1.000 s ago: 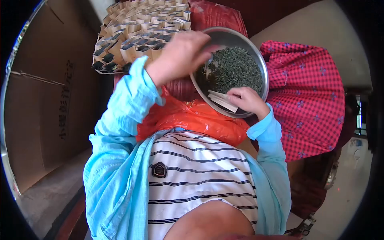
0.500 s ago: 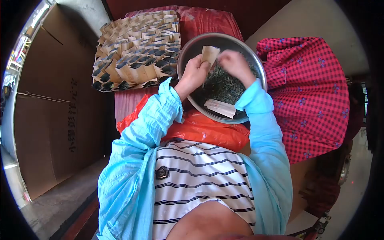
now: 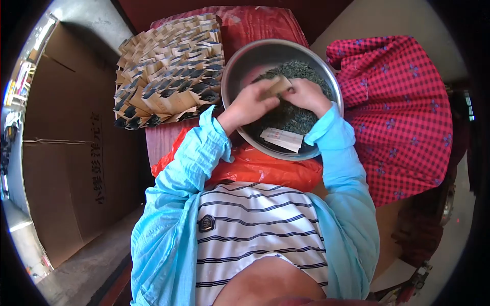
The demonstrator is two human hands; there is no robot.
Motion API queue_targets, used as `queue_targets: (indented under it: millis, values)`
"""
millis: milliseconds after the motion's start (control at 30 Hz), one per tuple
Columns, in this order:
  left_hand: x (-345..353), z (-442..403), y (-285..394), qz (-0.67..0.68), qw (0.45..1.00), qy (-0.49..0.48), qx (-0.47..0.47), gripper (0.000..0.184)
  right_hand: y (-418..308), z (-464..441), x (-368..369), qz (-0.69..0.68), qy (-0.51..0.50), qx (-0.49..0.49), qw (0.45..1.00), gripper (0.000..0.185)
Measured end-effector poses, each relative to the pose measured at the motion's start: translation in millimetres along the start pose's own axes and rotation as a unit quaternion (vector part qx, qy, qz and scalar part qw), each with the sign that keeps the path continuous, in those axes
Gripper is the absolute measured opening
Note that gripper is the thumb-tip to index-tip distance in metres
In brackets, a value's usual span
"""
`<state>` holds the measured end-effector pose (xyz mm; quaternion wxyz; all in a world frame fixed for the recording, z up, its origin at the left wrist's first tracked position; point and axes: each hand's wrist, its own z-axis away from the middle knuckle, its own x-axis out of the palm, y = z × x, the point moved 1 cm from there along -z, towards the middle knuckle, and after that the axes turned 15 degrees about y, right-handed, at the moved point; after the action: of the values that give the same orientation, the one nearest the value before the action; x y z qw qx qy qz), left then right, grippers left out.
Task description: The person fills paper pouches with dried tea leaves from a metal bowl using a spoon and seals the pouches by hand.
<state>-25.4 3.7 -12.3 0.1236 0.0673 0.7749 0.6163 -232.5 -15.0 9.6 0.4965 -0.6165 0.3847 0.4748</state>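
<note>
My left hand (image 3: 251,104) is closed around a small brown paper bag (image 3: 279,86), tilted over a steel basin (image 3: 232,76). At the bag's right end is my right hand (image 3: 308,96), its fingers drawn together; whatever they pinch is hidden. Dark green dried leaves (image 3: 301,69) lie in the basin below both hands. On the leaves near the basin's front rests a stack of flat, pale paper bags (image 3: 282,139) with faint print.
Left of the basin stands a tray packed with filled brown paper bags (image 3: 168,66). A red plastic bag (image 3: 260,167) lies in front of the basin, a red checked cloth (image 3: 398,122) to its right. A large cardboard box (image 3: 66,137) stands at far left.
My right hand has come in against the paper bag's end. My left hand has lowered and turned the bag from upright to tilted rightward. The view has shifted slightly.
</note>
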Motion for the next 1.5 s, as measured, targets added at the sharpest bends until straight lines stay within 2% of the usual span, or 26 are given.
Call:
queue_targets:
  millis: [100, 167, 200, 233, 300, 333, 367, 533, 633, 700, 733, 767, 800, 833, 867, 900, 967, 1000, 1167, 1200, 1267, 1300, 1333, 1367, 1400, 1500]
  values:
    - [10.5, 7.4, 23.4, -0.128, 0.955, -0.266, -0.008, 0.059, 7.9, 23.6, -25.9, -0.053, 0.027, 0.020, 0.998, 0.018]
    - [28.6, 19.8, 18.8, -0.243, 0.912, -0.307, 0.120, 0.057, 14.9, 41.1, -31.8, -0.088, 0.036, 0.028, 0.995, 0.019]
    - [36.1, 24.0, 19.3, -0.301, 0.883, -0.345, 0.101, 0.055, 14.8, 50.6, -34.8, -0.107, 0.039, 0.035, 0.993, 0.019]
    - [40.7, 24.8, 16.0, -0.301, 0.883, -0.346, 0.104, 0.055, 14.5, 60.0, -37.5, -0.127, 0.040, 0.041, 0.990, 0.019]
    - [48.1, 27.6, 3.1, -0.310, 0.882, -0.325, 0.145, 0.032, 19.6, 77.2, -34.9, -0.136, 0.047, 0.034, 0.989, 0.020]
    - [50.5, 28.8, 3.0, -0.311, 0.881, -0.326, 0.147, 0.032, 21.2, 84.9, -33.1, -0.156, 0.060, 0.034, 0.985, 0.019]
    - [53.0, 30.7, 2.5, -0.367, 0.860, -0.315, 0.162, 0.027, 21.4, 92.0, -32.6, -0.176, 0.072, 0.033, 0.981, 0.018]
    - [48.1, 29.5, 14.7, -0.471, 0.811, -0.281, 0.206, 0.014, 23.2, 114.0, -32.5, -0.070, 0.136, 0.023, 0.988, 0.015]
    - [25.6, 38.2, 21.9, -0.377, 0.881, -0.109, 0.263, 0.016, 26.1, 121.5, -32.1, -0.073, 0.175, 0.007, 0.982, 0.020]
    - [10.7, 47.6, 35.4, -0.355, 0.890, -0.083, 0.273, 0.019, 26.8, 125.6, -34.8, 0.058, 0.349, 0.005, 0.935, 0.030]
    - [3.5, 52.9, 40.7, -0.331, 0.900, -0.055, 0.278, 0.021, 36.9, 131.8, -28.1, 0.013, 0.374, 0.076, 0.924, 0.047]
    - [-1.7, 58.6, 39.0, -0.313, 0.907, -0.059, 0.275, 0.027, 50.2, 137.9, -9.2, 0.013, 0.377, 0.078, 0.923, 0.047]
    - [-3.9, 63.5, 35.0, -0.294, 0.912, -0.048, 0.284, 0.028, 66.5, 142.9, 15.7, -0.209, 0.395, 0.143, 0.883, 0.051]
    - [-5.6, 65.9, 31.8, -0.275, 0.915, -0.036, 0.292, 0.029, 64.0, 142.0, 22.1, -0.420, 0.391, 0.198, 0.795, 0.056]
    - [-4.8, 66.4, 28.8, -0.280, 0.911, -0.025, 0.300, 0.029, 55.4, 143.4, 31.6, -0.534, 0.412, 0.225, 0.703, 0.061]
    - [-4.4, 64.8, 25.4, -0.282, 0.911, -0.023, 0.300, 0.029, 55.6, 139.4, 33.6, -0.536, 0.411, 0.224, 0.703, 0.061]
    - [-3.2, 58.1, 25.5, -0.286, 0.920, -0.032, 0.267, 0.029, 57.1, 132.1, 38.5, -0.610, 0.443, 0.272, 0.598, 0.061]
    - [-2.4, 50.4, 23.0, -0.305, 0.916, -0.025, 0.260, 0.028, 59.1, 124.6, 37.8, -0.609, 0.450, 0.287, 0.587, 0.059]
    - [1.6, -3.5, 8.8, -0.324, 0.924, 0.013, 0.204, 0.025, 82.8, 68.1, 33.5, -0.586, 0.463, 0.287, 0.599, 0.056]
    - [0.3, -11.2, 9.9, -0.241, 0.951, 0.057, 0.182, 0.031, 89.5, 58.4, 34.6, -0.543, 0.472, 0.272, 0.639, 0.055]
    - [-7.3, -10.9, 29.2, -0.170, 0.943, 0.119, 0.260, 0.038, 105.8, 47.4, 39.2, -0.450, 0.463, 0.246, 0.723, 0.050]
    - [-9.7, -8.8, 34.4, -0.189, 0.922, 0.121, 0.316, 0.046, 112.6, 44.0, 42.9, -0.396, 0.467, 0.217, 0.760, 0.047]
    - [-11.9, -2.1, 44.2, -0.200, 0.915, 0.111, 0.333, 0.048, 116.0, 45.6, 43.2, -0.339, 0.468, 0.188, 0.794, 0.045]
    - [-14.1, 9.9, 56.7, -0.210, 0.908, 0.104, 0.347, 0.049, 99.5, 49.7, 33.4, -0.189, 0.526, 0.119, 0.820, 0.039]
    - [-16.1, 27.3, 69.0, -0.202, 0.914, 0.088, 0.342, 0.051, 81.9, 55.3, 21.0, -0.188, 0.525, 0.121, 0.821, 0.039]
    - [-26.5, 76.0, 80.6, -0.303, 0.912, -0.058, 0.271, 0.051, 30.8, 72.2, -11.2, -0.154, 0.519, 0.009, 0.841, 0.029]
